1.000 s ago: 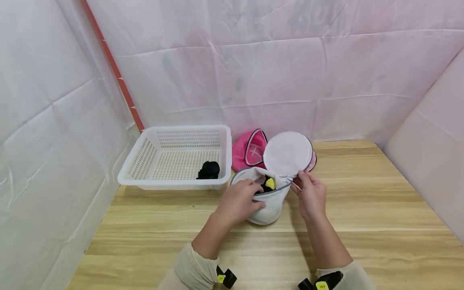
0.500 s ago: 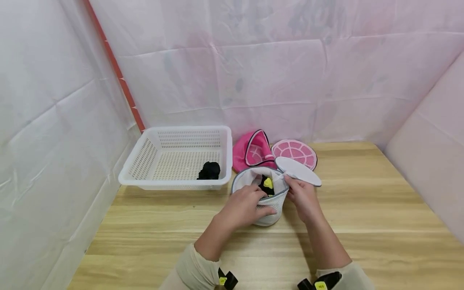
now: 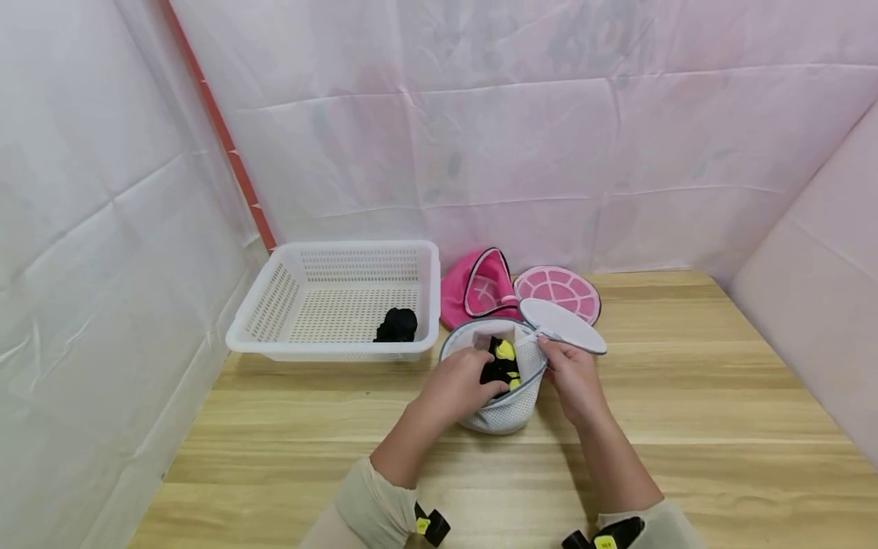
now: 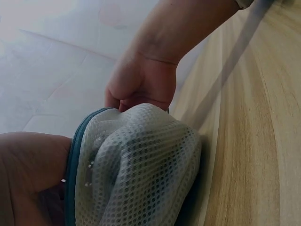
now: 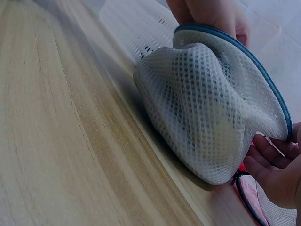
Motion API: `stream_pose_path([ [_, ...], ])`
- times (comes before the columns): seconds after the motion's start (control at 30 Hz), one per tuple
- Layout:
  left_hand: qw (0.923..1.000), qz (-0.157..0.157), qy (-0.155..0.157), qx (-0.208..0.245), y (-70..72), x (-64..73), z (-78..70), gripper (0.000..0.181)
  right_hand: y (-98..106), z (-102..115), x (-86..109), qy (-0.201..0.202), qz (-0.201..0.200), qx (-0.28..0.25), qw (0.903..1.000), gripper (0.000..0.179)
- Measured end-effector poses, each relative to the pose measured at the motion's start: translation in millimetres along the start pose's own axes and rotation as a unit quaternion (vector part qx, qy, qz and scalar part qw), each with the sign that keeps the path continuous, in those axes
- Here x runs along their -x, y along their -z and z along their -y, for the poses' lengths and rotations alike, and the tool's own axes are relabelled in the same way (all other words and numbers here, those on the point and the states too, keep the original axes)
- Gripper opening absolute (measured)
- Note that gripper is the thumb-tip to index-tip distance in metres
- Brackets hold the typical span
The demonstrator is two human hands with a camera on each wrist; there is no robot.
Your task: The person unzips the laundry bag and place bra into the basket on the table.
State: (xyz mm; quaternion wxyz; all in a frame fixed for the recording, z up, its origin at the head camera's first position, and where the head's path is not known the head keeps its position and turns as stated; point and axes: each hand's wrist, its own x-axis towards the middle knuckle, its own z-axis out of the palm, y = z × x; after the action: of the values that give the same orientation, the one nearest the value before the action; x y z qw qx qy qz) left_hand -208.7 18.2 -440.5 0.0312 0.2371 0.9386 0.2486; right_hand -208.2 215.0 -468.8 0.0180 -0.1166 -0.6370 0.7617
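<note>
A white mesh laundry bag (image 3: pixel 504 418) with a grey-edged mouth stands on the wooden table, its round lid (image 3: pixel 565 326) flipped to the right. Inside lies a bundled black cloth item with yellow patches (image 3: pixel 505 351); its kind is unclear. My left hand (image 3: pixel 456 389) reaches into the mouth, fingers and thumb curled at the black cloth; its fingertips are partly hidden. My right hand (image 3: pixel 572 377) pinches the bag's rim beside the lid hinge. From the right wrist view, the mesh side (image 5: pixel 202 108) bulges, and the right fingers sit at the rim's edge.
A white perforated basket (image 3: pixel 336 354) holding a black bundle (image 3: pixel 396 325) stands at the left. Behind the laundry bag lies an opened pink bag (image 3: pixel 459 293) with its round pink lid (image 3: pixel 559 290). White sheeting (image 3: pixel 507 137) walls the table at the back and sides.
The white lid has swung down to the right, uncovering the pink lid. My left thumb has moved from outside the bag to its mouth, and more black and yellow cloth shows.
</note>
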Motion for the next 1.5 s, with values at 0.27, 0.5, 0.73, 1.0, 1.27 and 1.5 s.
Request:
stream_pose_path([
  [0.27, 0.998, -0.016, 0.04, -0.046, -6.4, -17.2, -5.2, 0.046, 0.0, 0.4, 1.0, 0.004, 0.0, 0.028, 0.9996, 0.026],
  [0.5, 0.9927, -0.036, -0.013, -0.114, -2.3, -20.4, -11.9, 0.033, 0.3, 2.2, 0.6, 0.0, -0.007, 0.039, 0.9992, 0.025],
  [0.73, 0.988, 0.052, -0.121, -0.079, 7.4, -18.1, -8.8, 0.015, -0.3, 1.5, 0.2, 0.005, -0.014, 0.036, 0.9992, 0.023],
  [1.0, 0.9643, 0.202, -0.156, -0.072, 14.9, -20.6, 1.5, 0.011, -0.7, -0.5, 0.0, 0.0, -0.005, 0.053, 0.9986, 0.034],
  [1.27, 0.9488, 0.271, -0.131, -0.097, 23.4, -19.2, -0.6, 0.046, -1.0, -1.2, 0.6, 0.004, 0.0, 0.077, 0.997, 0.041],
  [1.5, 0.9487, 0.258, -0.137, -0.12, 21.0, -19.5, 2.3, 0.049, -1.2, -2.8, -0.5, 0.005, -0.004, 0.079, 0.9968, 0.038],
])
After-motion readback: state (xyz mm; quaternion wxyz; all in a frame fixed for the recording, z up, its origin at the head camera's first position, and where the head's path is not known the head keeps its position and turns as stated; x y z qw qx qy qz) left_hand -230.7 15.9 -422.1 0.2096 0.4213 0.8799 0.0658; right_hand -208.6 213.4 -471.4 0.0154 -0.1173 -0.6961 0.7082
